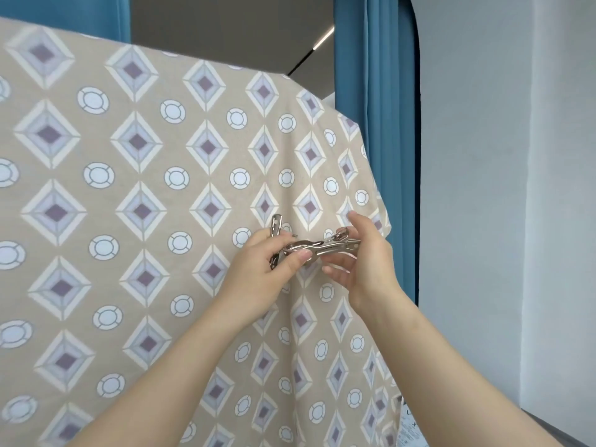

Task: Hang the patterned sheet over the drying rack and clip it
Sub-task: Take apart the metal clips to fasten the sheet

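Sideways, clip (322,248) between left hand (258,272), right hand (366,264)

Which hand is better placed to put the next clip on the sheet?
Probably the right hand: its fingers pinch one metal clip near the sheet edge; left hand holds spare clips.

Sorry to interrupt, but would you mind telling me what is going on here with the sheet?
A person faces a patterned sheet already draped over a support; the rack itself is hidden under it. In front of the cloth, the left hand and the right hand hold one metal clip between them, and the left also grips spare clips. No clip shows on the visible part of the sheet yet.
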